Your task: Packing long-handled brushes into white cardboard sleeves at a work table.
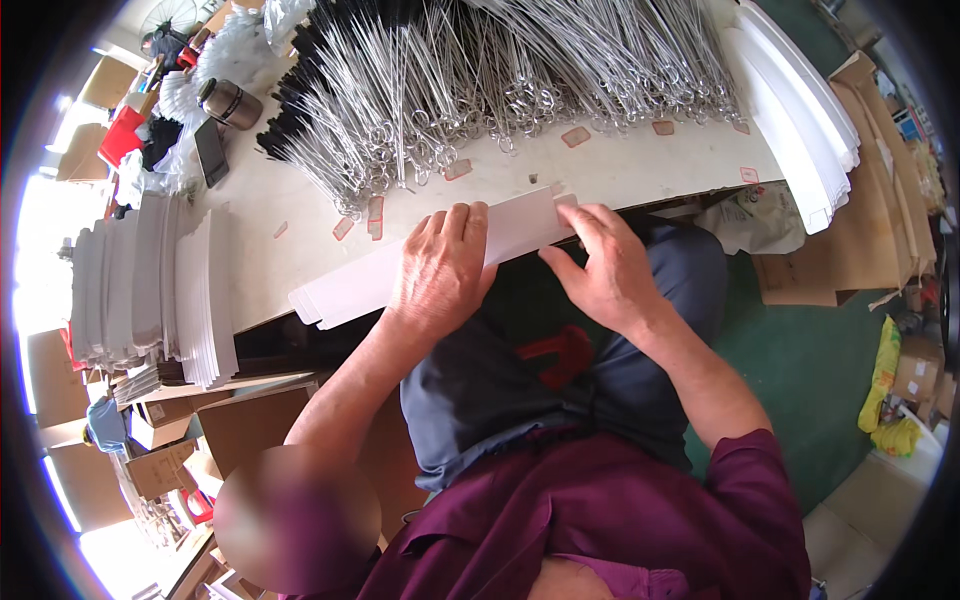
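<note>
A long, narrow white paper carton (350, 285) lies slantwise along the near edge of the table, its left end lower than its right. My left hand (440, 262) is closed over its middle, fingers on top and thumb at the near side. My right hand (612, 268) grips the right end, with fingertips at the small end flap (565, 198) and the thumb by the near edge. Whatever is inside the carton is hidden. Beyond it lies a big heap of wire-handled brushes (420, 110) with looped ends and black bristles.
Flat white cartons are stacked at the left (130, 280) and more (790, 110) at the right table edge. A phone (211, 152) and a metal flask (230, 104) stand far left. Small red-edged labels (576, 137) dot the tabletop. Brown cardboard (850, 190) leans at the right.
</note>
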The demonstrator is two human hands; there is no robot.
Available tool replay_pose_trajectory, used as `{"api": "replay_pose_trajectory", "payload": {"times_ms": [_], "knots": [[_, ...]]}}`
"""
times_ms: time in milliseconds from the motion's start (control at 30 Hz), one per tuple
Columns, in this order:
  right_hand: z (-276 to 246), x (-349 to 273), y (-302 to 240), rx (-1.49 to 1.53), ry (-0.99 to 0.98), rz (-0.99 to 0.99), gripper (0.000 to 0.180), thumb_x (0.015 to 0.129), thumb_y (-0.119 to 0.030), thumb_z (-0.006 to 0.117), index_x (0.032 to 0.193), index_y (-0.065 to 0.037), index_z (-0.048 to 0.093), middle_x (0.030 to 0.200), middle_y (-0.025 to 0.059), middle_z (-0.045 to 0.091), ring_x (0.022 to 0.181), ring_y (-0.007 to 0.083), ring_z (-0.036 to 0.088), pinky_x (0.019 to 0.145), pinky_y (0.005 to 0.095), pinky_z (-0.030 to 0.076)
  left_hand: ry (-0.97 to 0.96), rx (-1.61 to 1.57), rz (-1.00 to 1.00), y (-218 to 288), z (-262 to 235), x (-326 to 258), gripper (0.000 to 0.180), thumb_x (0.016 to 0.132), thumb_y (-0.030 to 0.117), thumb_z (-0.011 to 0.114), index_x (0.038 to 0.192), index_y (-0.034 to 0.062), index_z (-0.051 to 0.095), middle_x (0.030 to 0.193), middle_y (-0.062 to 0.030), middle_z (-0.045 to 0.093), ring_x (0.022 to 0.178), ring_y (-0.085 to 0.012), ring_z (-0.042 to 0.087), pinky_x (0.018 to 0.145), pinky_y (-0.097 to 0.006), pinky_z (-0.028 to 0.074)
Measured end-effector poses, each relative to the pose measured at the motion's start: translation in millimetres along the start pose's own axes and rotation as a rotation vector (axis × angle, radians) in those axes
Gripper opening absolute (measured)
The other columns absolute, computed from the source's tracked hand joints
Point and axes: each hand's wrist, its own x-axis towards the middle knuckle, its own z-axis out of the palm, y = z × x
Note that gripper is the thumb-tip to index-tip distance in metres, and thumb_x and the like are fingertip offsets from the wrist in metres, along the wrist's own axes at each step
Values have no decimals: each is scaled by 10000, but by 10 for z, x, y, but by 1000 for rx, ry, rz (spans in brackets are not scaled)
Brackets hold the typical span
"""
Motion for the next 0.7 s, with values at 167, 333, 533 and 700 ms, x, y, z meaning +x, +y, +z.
{"api": "replay_pose_trajectory", "payload": {"times_ms": [167, 333, 533, 700], "knots": [[67, 27, -35, 354, -35, 269, 439, 857, -179, 814, 1193, 50, 650, 1012, 160, 710, 838, 233, 702, 762, 348, 577, 10, 29, 20, -25, 68, -15, 702, 737, 161, 806, 1334, -64, 513, 1187, -204, 612, 1043, -366, 635, 915, -452, 531], [17, 59, 48, 580, -177, 437, 397, 954, -139, 750, 1238, 109, 623, 1071, 95, 704, 792, 68, 626, 670, 225, 519, 6, 28, 36, -31, 98, -58, 738, 722, 168, 826, 1354, -54, 516, 1188, -198, 611, 1044, -359, 638, 912, -449, 535], [-95, 136, 61, 727, -286, 449, 415, 956, -230, 744, 1174, 107, 639, 971, 121, 730, 806, 158, 714, 679, 300, 579, 15, -2, 52, -33, 102, -90, 769, 707, 183, 844, 1369, -37, 520, 1219, -191, 613, 1068, -358, 640, 919, -449, 539], [-243, 231, -24, 930, -436, 677, 391, 992, -282, 692, 1134, 81, 659, 939, 92, 695, 625, 98, 659, 482, 223, 507, 39, 1, 66, -69, 106, -116, 749, 698, 182, 847, 1350, -28, 545, 1235, -191, 624, 1084, -355, 646, 926, -446, 542]]}}
